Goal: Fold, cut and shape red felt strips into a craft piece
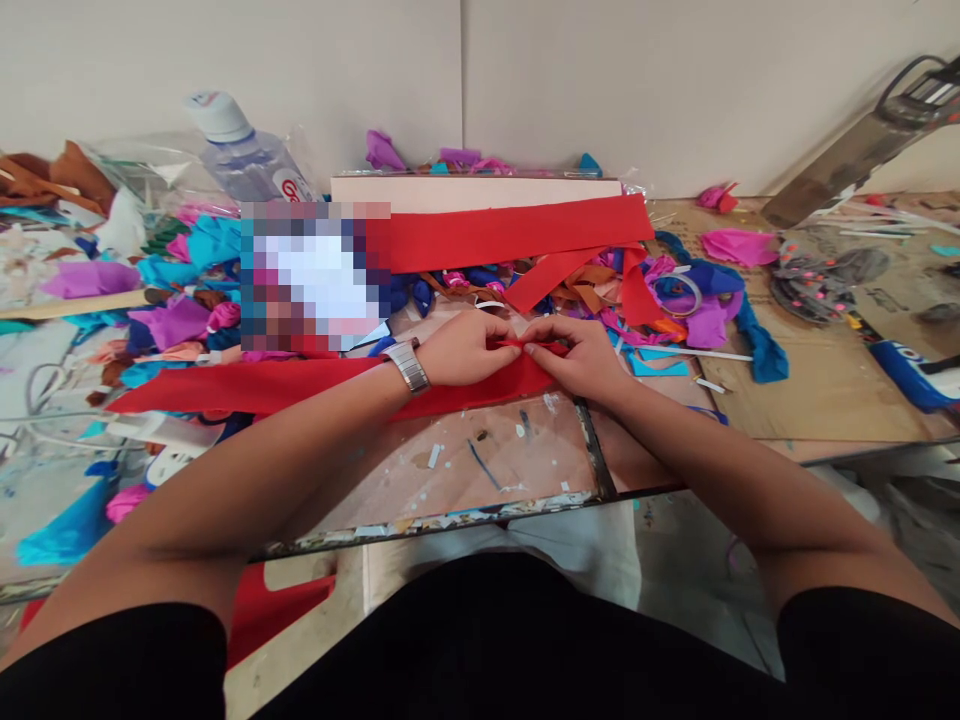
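Note:
A long red fabric strip (247, 385) lies across the glass-topped table (465, 470), running from the left to the middle. My left hand (465, 350), with a metal watch on the wrist, pinches the strip's right end. My right hand (581, 358) grips the same end from the other side, and the fingertips of both hands meet on a fold of the cloth. A wider red fabric sheet (517, 232) lies flat just behind my hands.
Heaps of fabric scraps (176, 290) in blue, purple, pink and orange cover the left and back. A plastic water bottle (247, 155) lies at the back left. A tape roll (679, 293) sits right of the red sheet. Cardboard (817, 380) covers the right side.

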Action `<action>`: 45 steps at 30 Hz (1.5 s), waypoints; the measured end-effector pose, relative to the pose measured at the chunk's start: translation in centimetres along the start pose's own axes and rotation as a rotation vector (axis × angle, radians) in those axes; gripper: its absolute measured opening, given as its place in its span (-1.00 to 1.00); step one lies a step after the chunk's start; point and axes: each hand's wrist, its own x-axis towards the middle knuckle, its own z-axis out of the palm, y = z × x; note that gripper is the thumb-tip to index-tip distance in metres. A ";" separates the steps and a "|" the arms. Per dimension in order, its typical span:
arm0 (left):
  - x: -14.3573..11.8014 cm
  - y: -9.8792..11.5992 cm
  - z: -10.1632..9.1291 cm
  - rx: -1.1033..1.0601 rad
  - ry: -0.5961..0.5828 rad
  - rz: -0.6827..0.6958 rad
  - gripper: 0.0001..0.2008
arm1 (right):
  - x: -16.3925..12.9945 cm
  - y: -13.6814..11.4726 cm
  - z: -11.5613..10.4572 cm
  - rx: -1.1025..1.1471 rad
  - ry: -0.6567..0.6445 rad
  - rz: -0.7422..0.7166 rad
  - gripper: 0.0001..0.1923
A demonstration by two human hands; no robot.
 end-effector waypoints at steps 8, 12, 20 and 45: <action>-0.2 0.4 0.0 0.082 0.043 0.051 -0.67 | 0.0 0.0 0.1 0.018 0.008 0.023 -0.86; -0.1 0.4 -0.1 0.092 0.055 0.031 -0.67 | -0.1 0.2 0.2 0.050 -0.003 0.029 -0.83; 0.3 -0.4 -0.1 -0.081 -0.043 -0.006 -0.75 | 0.0 -0.1 0.2 0.024 0.002 -0.021 -0.88; 0.4 0.3 -0.3 -0.248 0.003 -0.109 -0.70 | 0.0 -0.2 0.0 -0.077 0.042 -0.096 -0.86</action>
